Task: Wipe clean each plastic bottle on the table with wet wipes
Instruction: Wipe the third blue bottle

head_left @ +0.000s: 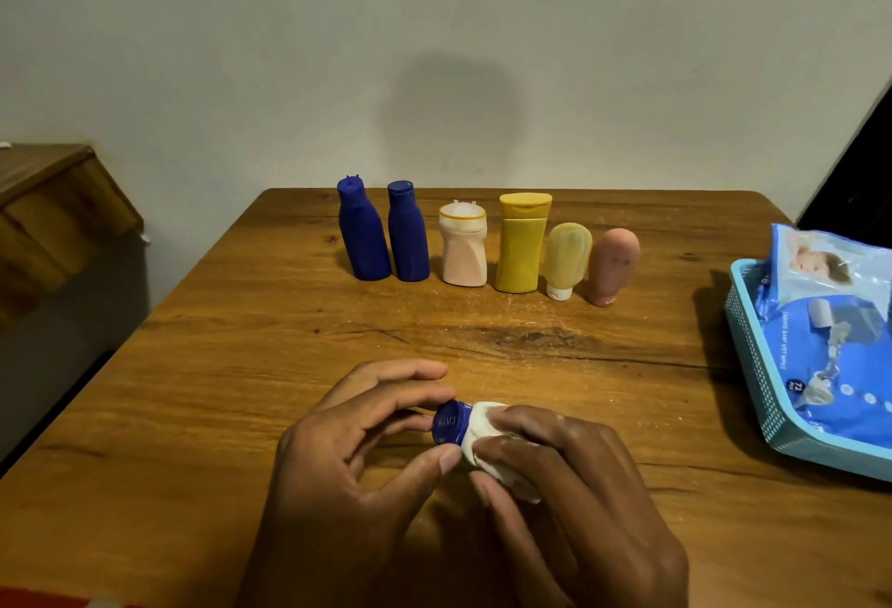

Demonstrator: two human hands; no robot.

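I have a small blue-capped bottle [450, 422] lying on its side near the front middle of the wooden counter [193, 390], cap end pointing left. A white wet wipe [487, 443] is wrapped round its body, so only the cap shows. My left hand [347, 443] pinches the cap between thumb and forefinger, the other fingers loosely spread. My right hand [569, 477] is curled over the wipe and grips the bottle through it.

Toward the far edge of the counter, a row of six bottles stands side by side: two dark blue bottles [363, 231] [408, 233], a pale pink one with a white top [463, 248], a tall yellow bottle [521, 243], a small yellowish tube [565, 260] standing on its white cap, and a pinkish-brown tube [612, 267].

At the right edge sits a teal mesh basket [758, 376] holding a blue pack of wet wipes [835, 342].

To the left of the counter, I see a wooden cabinet [53, 202] against the wall.
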